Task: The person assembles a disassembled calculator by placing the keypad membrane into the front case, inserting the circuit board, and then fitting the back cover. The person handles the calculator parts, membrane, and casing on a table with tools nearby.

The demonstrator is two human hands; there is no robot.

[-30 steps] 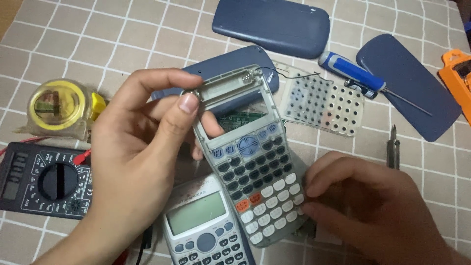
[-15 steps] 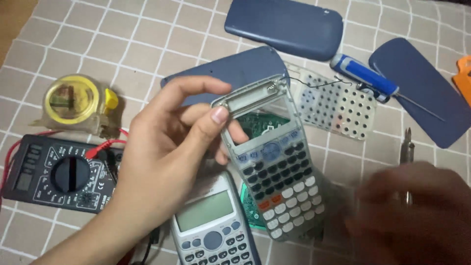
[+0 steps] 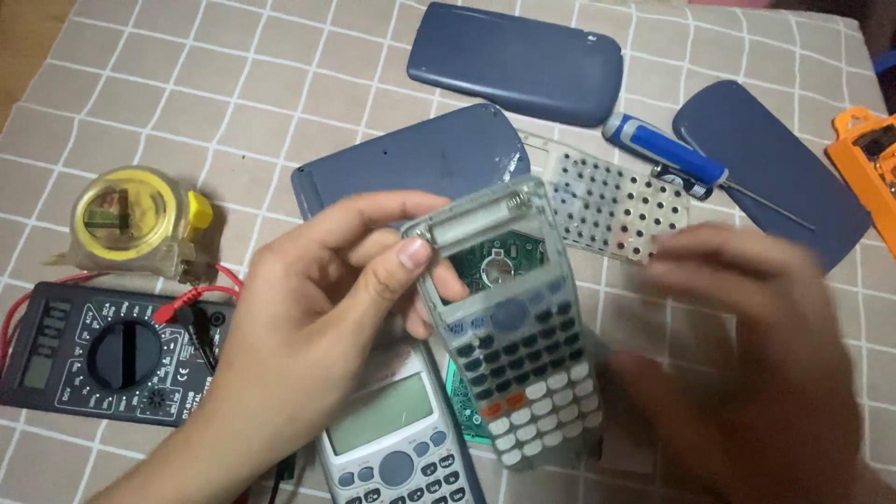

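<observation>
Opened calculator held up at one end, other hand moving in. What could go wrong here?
1. The left hand pinches only the top edge of the opened calculator; the long lower end could twist or slip.
2. The circuit board shows through the empty display window; fingers may touch it.
3. The right hand is motion-blurred and close; it could knock the calculator onto the second calculator below.
</observation>
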